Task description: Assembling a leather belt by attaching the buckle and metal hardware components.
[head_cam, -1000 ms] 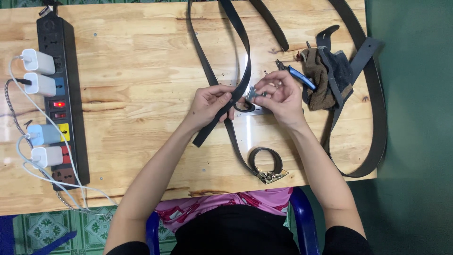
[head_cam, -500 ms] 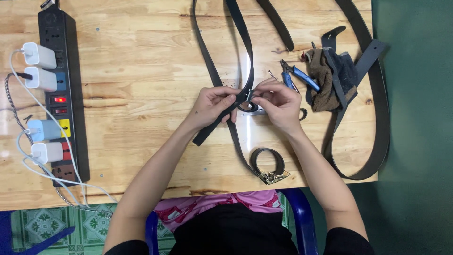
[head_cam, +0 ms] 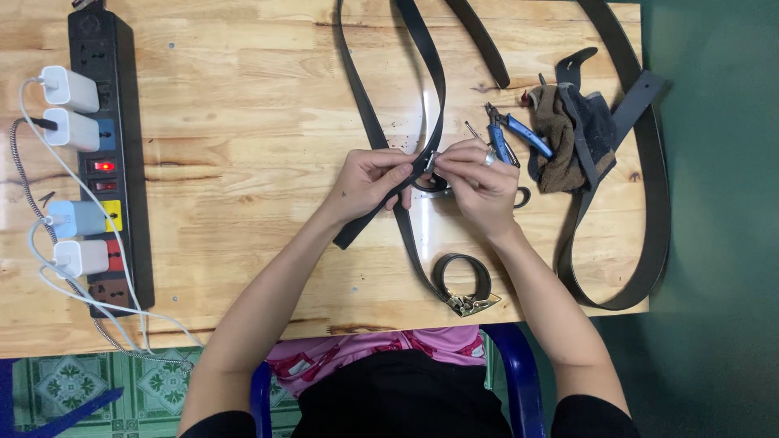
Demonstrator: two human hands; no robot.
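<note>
A long black belt strap runs from the table's far edge down to my hands. My left hand pinches the strap's end, which slants down-left over the wood. My right hand, with a ring on one finger, grips a small metal buckle piece against the same strap. The two hands almost touch. A second strap passes under them and ends in a rolled loop with a metal buckle near the front edge.
Blue-handled pliers and a brown rag lie right of my hands. Another dark belt curves along the table's right side. A black power strip with white chargers sits at left. A blue chair is beneath me.
Both hands have shifted slightly toward the far side of the table with the strap and buckle piece. The grip looks the same.
</note>
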